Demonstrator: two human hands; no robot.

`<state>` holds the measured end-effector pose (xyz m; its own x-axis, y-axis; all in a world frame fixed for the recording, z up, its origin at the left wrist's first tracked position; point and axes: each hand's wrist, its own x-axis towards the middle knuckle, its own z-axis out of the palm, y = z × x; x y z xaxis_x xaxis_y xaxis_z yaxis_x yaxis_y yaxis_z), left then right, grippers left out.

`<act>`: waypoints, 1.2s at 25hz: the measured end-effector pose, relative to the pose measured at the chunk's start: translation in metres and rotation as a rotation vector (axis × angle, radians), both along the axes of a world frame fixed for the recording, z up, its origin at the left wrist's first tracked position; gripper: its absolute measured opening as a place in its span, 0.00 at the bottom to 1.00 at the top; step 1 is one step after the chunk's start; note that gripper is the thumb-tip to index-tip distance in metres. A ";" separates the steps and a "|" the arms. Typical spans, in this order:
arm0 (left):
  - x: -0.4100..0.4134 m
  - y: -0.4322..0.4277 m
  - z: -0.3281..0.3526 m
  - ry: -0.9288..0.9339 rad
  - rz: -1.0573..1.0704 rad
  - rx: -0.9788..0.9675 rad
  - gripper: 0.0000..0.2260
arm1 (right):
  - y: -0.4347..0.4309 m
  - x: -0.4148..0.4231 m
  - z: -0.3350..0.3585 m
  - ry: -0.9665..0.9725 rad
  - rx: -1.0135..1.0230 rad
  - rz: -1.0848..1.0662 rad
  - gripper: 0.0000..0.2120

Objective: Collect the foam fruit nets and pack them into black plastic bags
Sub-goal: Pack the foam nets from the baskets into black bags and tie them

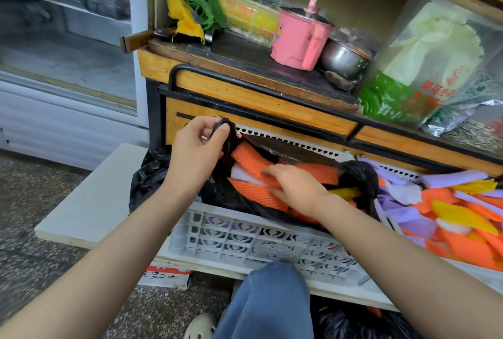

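We see a grey speckled stone floor (38, 202) at the lower left. Behind it stands a cabinet with a glass door (68, 39) in a white frame, and the glass gives dim reflections. Just beside it, on the right, stands a wooden shelf unit (231, 90) of orange-brown boards with a black metal rail (171, 78). Its worktop (239, 52) is dark and worn. A pale flat board (89, 197) lies on the floor. The light is soft and even.

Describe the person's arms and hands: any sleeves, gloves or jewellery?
No sleeves or gloves show: both arms are bare from the frame edge to the left hand and right hand. A thin pale band, perhaps a ring, sits on a left finger. The right hand shows no jewellery, though it is slightly blurred.
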<state>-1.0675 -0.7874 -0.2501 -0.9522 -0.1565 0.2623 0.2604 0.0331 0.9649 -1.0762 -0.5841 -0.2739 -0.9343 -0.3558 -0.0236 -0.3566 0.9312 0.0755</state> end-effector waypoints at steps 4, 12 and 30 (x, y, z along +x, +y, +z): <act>0.001 0.001 -0.006 0.009 -0.037 -0.075 0.04 | 0.001 -0.001 -0.013 -0.155 0.001 0.045 0.18; 0.014 0.046 0.007 0.377 -0.164 -0.897 0.06 | 0.050 0.044 0.030 0.087 -0.026 0.131 0.16; -0.088 0.406 -0.030 0.568 -0.580 -1.341 0.20 | 0.384 0.060 -0.035 0.273 -0.222 -0.701 0.25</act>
<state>-1.1558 -0.3811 -0.2804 -0.5294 0.8148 0.2364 0.8468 0.5242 0.0896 -1.0162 -0.2005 -0.3093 -0.9051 0.3495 0.2422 0.3242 0.9358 -0.1388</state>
